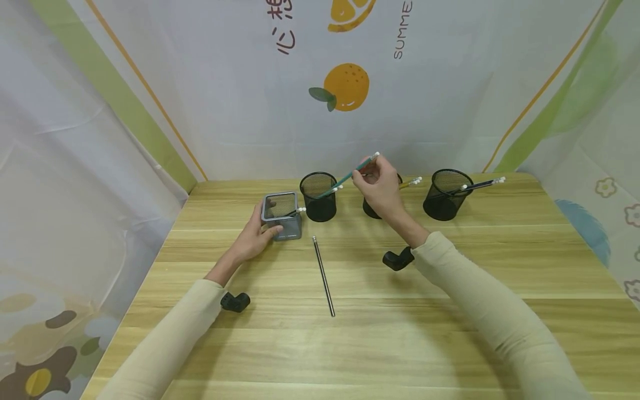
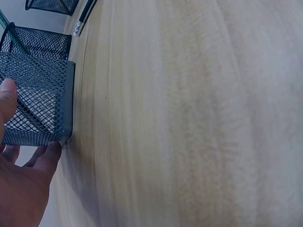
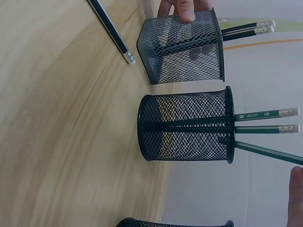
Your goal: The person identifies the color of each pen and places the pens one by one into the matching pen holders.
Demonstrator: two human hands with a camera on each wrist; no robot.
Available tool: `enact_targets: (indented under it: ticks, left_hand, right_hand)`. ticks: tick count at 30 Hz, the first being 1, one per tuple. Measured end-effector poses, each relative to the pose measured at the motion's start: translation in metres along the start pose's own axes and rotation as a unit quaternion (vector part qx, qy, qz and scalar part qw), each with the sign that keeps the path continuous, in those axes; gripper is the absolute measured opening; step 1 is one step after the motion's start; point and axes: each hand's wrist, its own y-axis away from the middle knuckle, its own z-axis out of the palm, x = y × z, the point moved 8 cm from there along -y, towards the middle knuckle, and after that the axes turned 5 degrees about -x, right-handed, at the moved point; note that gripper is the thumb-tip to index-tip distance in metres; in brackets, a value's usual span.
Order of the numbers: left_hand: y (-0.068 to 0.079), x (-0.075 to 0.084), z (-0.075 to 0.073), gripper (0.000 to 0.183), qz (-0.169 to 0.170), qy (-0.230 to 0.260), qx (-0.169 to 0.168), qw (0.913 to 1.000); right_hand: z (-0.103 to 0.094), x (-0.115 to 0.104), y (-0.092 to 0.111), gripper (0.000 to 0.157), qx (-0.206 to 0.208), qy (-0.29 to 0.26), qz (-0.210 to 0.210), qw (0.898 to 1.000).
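Observation:
My left hand (image 1: 251,240) holds a square grey mesh pencil holder (image 1: 288,228), thumb on its near side; dark pencils (image 3: 246,31) with white erasers lean inside it. Between the fingertips of my right hand (image 1: 381,188) is a green pencil (image 1: 350,175), slanted, eraser end up. Its lower end reaches inside the round black mesh holder (image 3: 189,126) beside the square one. Two more green pencils (image 3: 258,129) stand in that round holder. On the table in front lies a single dark striped pencil (image 1: 324,278), touched by neither hand.
Behind my right hand, partly hidden, stands another round holder (image 1: 371,209) with yellow pencils (image 1: 411,183). Farther right is a round holder (image 1: 442,205) with dark pencils (image 1: 484,184). All stand near the back edge of the wooden table (image 1: 380,339), before a printed curtain (image 1: 415,105).

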Motion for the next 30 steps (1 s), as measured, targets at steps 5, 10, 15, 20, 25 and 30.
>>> enact_targets:
  ticks: [5,10,15,20,25,30]
  left_hand:
    - [0.0,0.001,0.0,0.078,0.002,-0.004,0.0,1.0]
    - [0.0,-0.001,0.0,0.077,-0.003,-0.008,0.001,1.0]
    - [0.0,0.0,0.0,0.078,-0.008,-0.007,0.002,0.9999]
    - [0.0,0.001,-0.001,0.077,-0.007,-0.005,0.003,1.0]
    - [0.0,0.001,-0.001,0.078,-0.005,-0.006,0.003,1.0]
    - [0.001,0.0,-0.001,0.077,-0.005,-0.007,0.003,1.0]
  right_hand:
    - [0.0,-0.002,0.0,0.012,-0.01,0.016,0.0,1.0]
    - [0.005,-0.002,-0.002,0.01,-0.041,0.048,0.015,0.998]
    - [0.01,0.003,-0.002,0.013,-0.078,0.055,0.059,0.994]
    - [0.011,0.004,-0.002,0.013,-0.091,0.051,0.072,0.992]
    - [0.009,-0.001,-0.005,0.011,-0.078,0.054,0.054,0.994]
    - [0.005,-0.008,-0.006,0.009,-0.061,0.045,0.04,0.996]
